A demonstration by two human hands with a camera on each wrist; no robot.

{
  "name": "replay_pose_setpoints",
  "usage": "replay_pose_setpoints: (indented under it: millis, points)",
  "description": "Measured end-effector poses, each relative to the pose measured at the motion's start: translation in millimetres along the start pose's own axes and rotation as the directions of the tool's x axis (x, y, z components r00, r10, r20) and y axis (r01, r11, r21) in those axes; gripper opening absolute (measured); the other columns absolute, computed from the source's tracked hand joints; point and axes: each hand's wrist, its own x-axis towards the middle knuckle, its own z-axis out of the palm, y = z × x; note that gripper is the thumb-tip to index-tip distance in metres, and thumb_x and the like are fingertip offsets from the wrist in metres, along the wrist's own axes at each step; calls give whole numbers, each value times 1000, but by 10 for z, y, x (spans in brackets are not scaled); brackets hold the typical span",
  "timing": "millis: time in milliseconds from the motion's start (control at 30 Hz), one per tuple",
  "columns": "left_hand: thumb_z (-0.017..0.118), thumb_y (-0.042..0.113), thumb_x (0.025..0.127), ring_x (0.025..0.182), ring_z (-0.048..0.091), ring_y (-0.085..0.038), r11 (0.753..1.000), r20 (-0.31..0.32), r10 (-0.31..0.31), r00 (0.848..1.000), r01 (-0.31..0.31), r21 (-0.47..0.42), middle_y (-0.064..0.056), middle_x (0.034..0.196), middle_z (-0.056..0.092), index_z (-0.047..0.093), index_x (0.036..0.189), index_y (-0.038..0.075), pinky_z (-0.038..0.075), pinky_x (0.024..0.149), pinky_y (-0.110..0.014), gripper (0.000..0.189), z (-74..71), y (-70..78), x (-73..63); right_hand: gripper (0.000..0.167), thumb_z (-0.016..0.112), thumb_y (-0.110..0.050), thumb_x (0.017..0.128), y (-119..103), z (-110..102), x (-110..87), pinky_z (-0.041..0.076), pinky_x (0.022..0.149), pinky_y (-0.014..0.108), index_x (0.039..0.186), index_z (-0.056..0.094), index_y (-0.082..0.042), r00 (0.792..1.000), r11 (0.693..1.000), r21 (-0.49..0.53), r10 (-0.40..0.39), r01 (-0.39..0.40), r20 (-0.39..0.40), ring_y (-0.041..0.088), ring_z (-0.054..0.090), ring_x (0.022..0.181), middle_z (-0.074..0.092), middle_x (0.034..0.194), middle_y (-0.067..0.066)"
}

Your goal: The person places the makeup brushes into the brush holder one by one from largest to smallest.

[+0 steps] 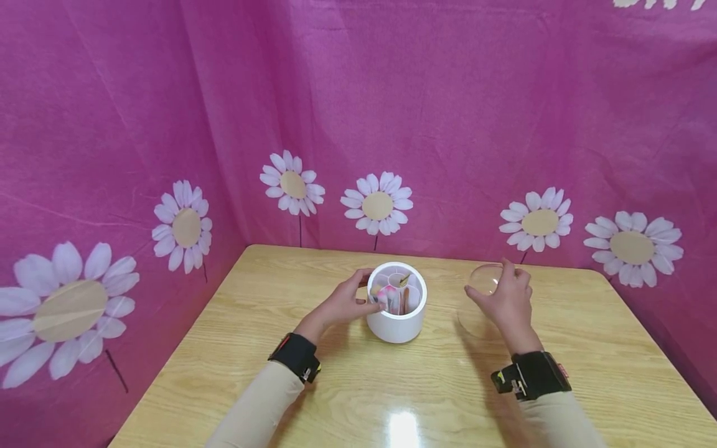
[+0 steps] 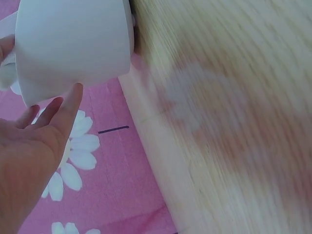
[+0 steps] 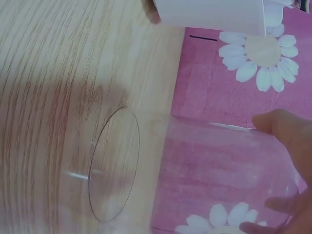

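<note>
A round white makeup brush holder (image 1: 396, 328) stands on the table, split inside into compartments. Makeup brushes (image 1: 386, 294) with pink and white tips and a brown slim item (image 1: 406, 300) stick up in it. My left hand (image 1: 348, 300) grips the holder from its left side, thumb at the rim and fingers round the back; in the left wrist view its fingertips touch the white wall. To the right, my right hand (image 1: 508, 302) holds a clear dome cover (image 3: 219, 161) by its rounded top, thumb and fingers spread about it. The cover's open round edge points down toward the table.
The wooden table (image 1: 347, 386) ends at the back against a magenta cloth (image 1: 448, 124) printed with white daisies. The same cloth hangs along the left side. Black bands (image 1: 539, 376) sit on both wrists. Light glares on the table's near part.
</note>
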Motion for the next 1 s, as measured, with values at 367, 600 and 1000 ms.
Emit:
replay_pose_setpoints:
  millis: [367,600,1000]
  points:
    - [82,20,87,144,40,-33,1000,-42,-28,999,29,12,-15,150,47,36,152,7,51,103,-48,81,-21,38,-15,94,83,-37,82,-71,-41,-84,40,101,68,151,32,3,995,994,72,-84,88,-51,56,38,129,33,144,38]
    - [84,15,85,141,44,-35,995,-96,46,994,-37,91,-16,149,50,66,123,6,53,100,-47,44,-207,48,-46,92,84,-36,81,-104,-71,-110,39,100,69,150,35,2,989,987,89,-129,136,-74,56,40,127,35,141,38]
    - [76,14,92,135,50,-35,965,-104,112,988,-83,248,-15,143,57,74,94,9,53,99,-51,5,-228,117,36,91,84,-35,82,-152,-69,-154,39,101,71,148,34,3,990,985,101,-140,142,-29,58,40,127,34,141,39]
